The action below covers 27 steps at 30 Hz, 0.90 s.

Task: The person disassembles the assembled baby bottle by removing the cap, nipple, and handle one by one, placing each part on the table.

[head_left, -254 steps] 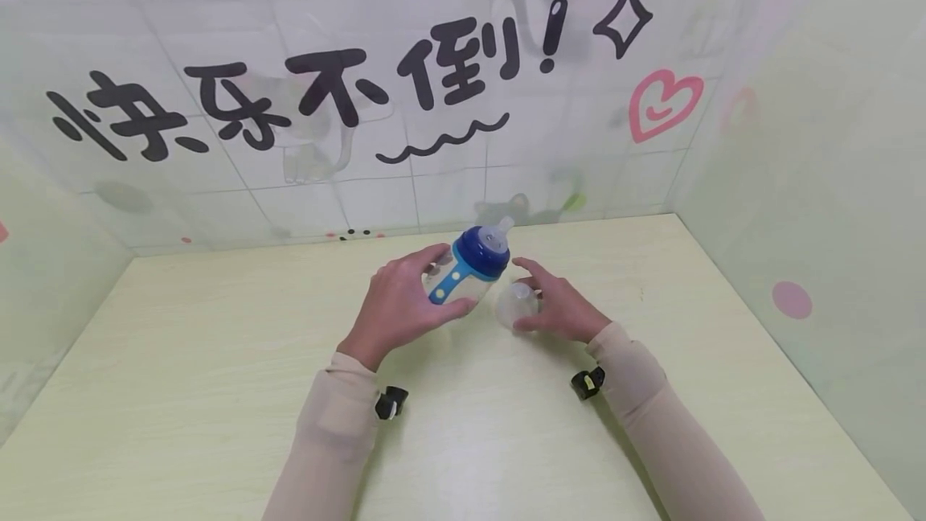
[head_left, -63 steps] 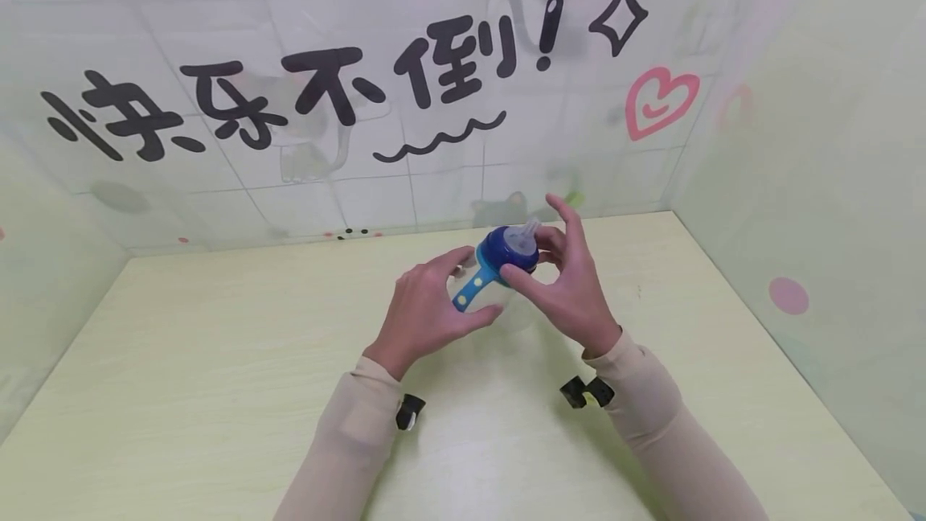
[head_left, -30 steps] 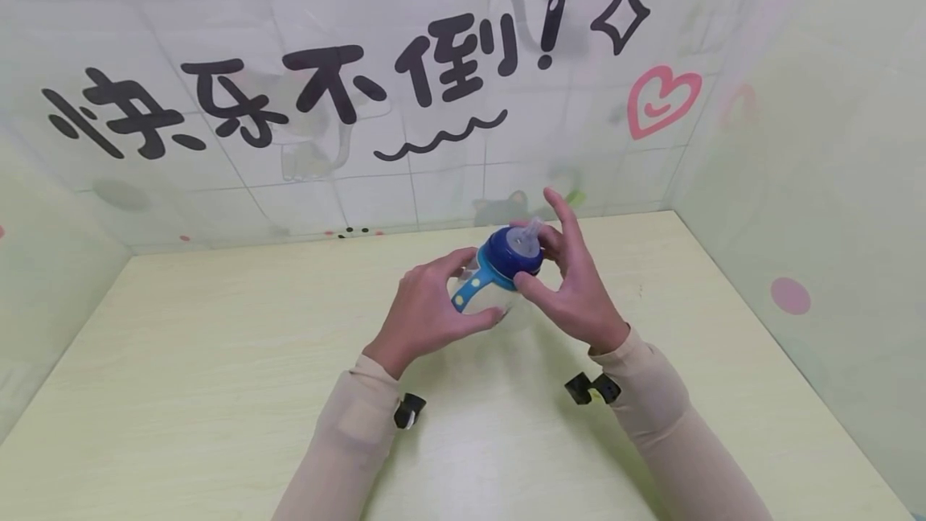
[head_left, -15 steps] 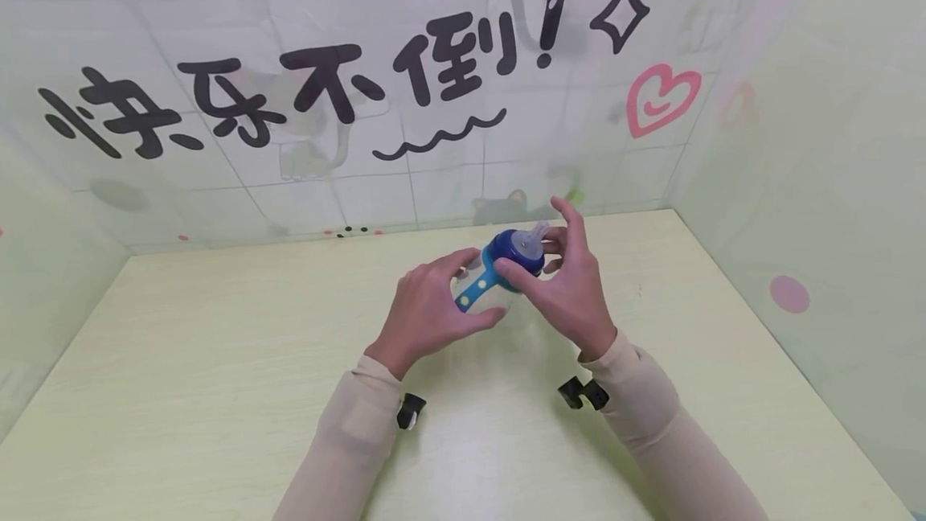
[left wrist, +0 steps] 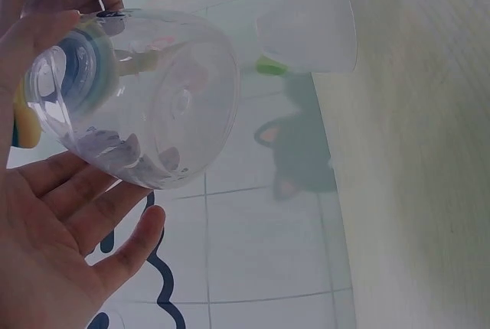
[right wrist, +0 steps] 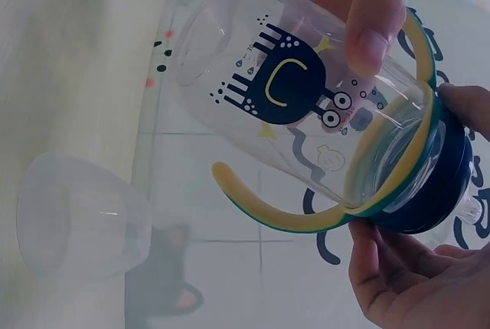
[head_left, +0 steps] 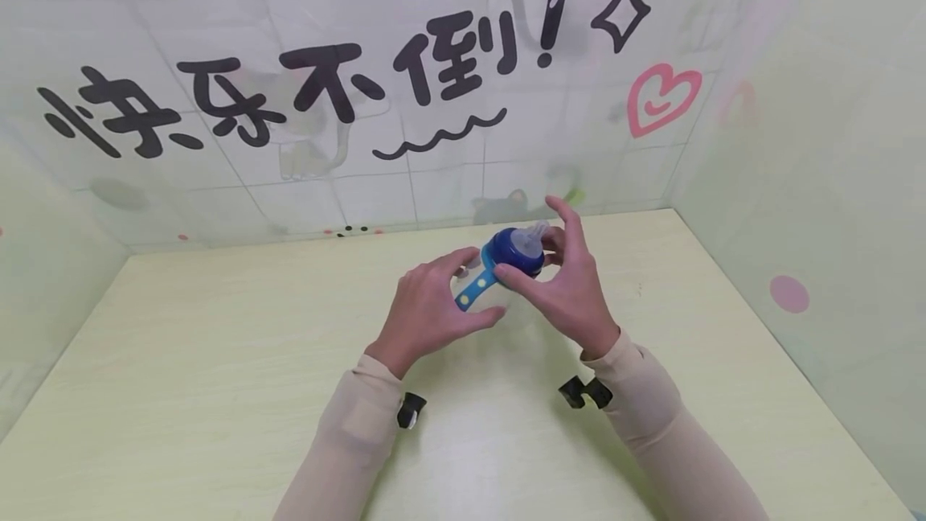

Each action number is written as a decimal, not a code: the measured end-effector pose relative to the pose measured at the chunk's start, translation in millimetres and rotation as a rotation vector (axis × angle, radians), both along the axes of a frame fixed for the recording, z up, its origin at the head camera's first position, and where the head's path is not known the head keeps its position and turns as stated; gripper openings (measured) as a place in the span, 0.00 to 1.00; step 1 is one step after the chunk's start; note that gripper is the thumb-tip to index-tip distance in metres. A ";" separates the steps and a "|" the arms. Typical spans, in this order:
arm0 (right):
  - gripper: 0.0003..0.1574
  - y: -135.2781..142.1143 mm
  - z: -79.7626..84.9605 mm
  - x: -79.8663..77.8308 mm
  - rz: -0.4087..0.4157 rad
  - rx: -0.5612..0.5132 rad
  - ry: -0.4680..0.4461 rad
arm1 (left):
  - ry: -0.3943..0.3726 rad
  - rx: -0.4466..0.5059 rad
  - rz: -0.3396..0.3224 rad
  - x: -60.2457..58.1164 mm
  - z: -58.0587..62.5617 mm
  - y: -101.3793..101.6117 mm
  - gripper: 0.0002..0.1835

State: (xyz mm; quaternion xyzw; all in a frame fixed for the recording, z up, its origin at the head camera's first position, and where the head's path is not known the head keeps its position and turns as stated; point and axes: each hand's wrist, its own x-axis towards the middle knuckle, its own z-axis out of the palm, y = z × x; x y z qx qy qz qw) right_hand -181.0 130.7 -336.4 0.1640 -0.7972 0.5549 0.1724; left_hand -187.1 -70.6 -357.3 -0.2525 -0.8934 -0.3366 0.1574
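Note:
A clear baby bottle (right wrist: 268, 92) with a dark cartoon print is tilted above the table, its top leaning to the right. My left hand (head_left: 430, 308) grips its body between thumb and fingers. A blue screw collar (head_left: 514, 256) with a translucent teat (head_left: 534, 236) tops it. Thumb and curled fingers of my right hand (head_left: 567, 292) pinch that collar, while the index finger stretches upward. Two curved handles, blue-green outside and yellow inside, come off the neck; a dotted blue handle (head_left: 473, 293) shows in the head view. A frosted cap (right wrist: 84, 218) stands on the table near the bottle.
The pale wooden table (head_left: 217, 360) meets a printed back wall (head_left: 311, 199) just beyond the hands. A side wall (head_left: 817, 183) borders the table on the right. Black wrist cameras sit at both cuffs.
Earlier my right hand was at the cap on the table; it now pinches the collar. During the last second its thumb has shifted back and forth along the collar. My left hand stays put.

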 end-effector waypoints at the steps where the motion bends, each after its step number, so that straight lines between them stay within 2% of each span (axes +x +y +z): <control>1: 0.59 0.5 0.4 0.1 0.011 -0.005 0.001 | 0.001 0.004 -0.002 0.0 0.1 -0.2 0.36; 22: 0.60 10.4 6.6 -0.4 0.217 -0.079 0.011 | -0.016 0.035 -0.026 1.3 0.9 -0.6 0.36; 27: 0.60 14.2 9.4 -1.6 0.218 -0.089 0.026 | -0.026 0.022 -0.019 0.7 0.5 -0.6 0.36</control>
